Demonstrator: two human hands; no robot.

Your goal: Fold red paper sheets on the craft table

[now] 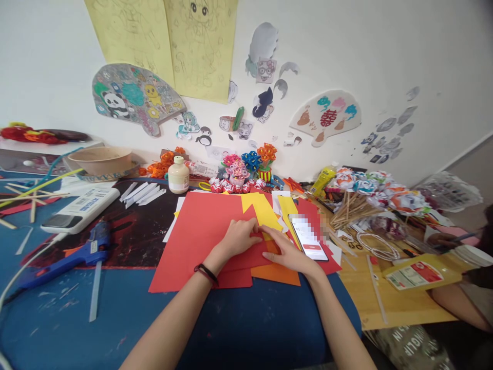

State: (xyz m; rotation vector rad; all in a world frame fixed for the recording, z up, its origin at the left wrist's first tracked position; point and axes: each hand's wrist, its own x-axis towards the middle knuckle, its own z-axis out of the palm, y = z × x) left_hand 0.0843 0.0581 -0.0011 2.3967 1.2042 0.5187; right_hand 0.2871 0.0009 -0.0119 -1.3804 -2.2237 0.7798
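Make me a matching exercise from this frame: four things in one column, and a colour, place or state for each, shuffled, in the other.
Column 1
1. Left hand
2. Glue gun
3. Phone
4. Bowl

Column 2
A. Tan and round, at the far left of the work area
B. Screen lit, lying face up
C. Over the red paper, with a dark band at its wrist
D. Blue, lying on its side

Pairs: 1-C, 2-D, 3-B, 4-A
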